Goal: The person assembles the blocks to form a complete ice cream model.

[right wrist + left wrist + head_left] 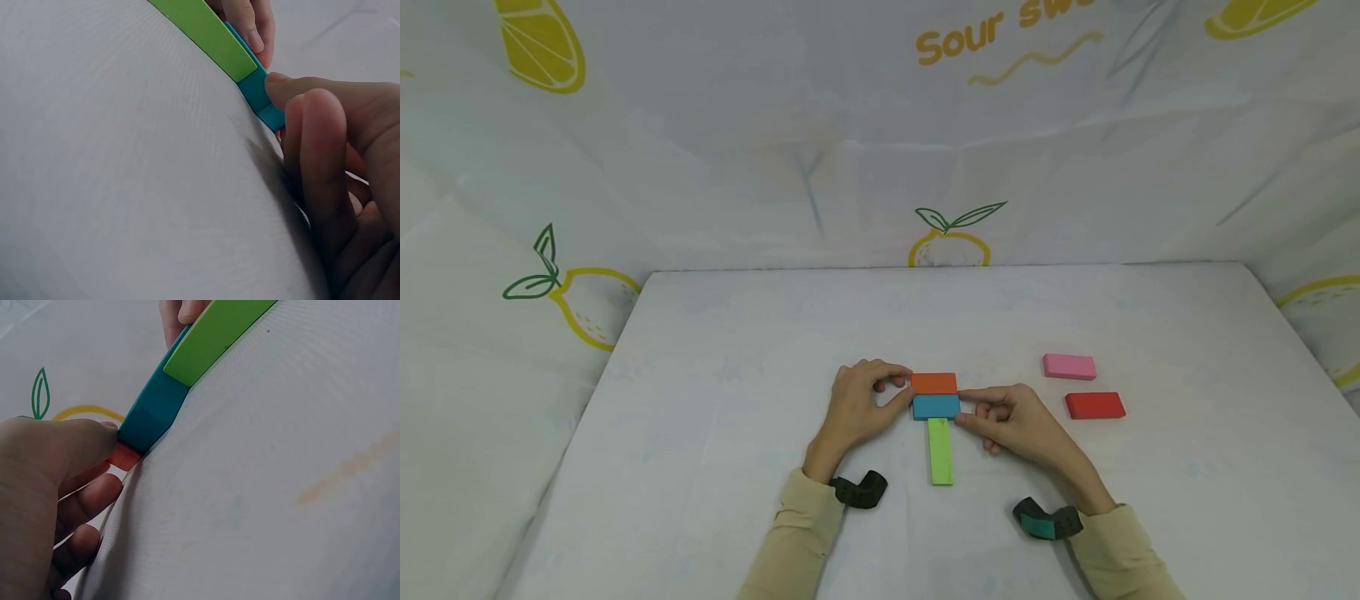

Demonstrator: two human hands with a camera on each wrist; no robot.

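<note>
An orange block (pixel 934 383) and a blue block (pixel 936 407) lie long side to long side on the white table. A lime green block (pixel 940 452) extends toward me from the blue one's near side, forming a T. At the left ends, my left hand (pixel 861 404) holds the orange block between index finger and thumb; its thumb tip also meets the blue block's edge in the left wrist view. My right hand (pixel 1018 423) pinches the blue block's right end, thumb on the near side, other fingers curled under the palm.
To the right lie a pink block (pixel 1069 367) and, nearer me, a red block (pixel 1095 406). Dark wrist bands (pixel 861 490) sit by both cuffs. A white lemon-print cloth (pixel 730 183) hangs behind the table's far edge and along its sides.
</note>
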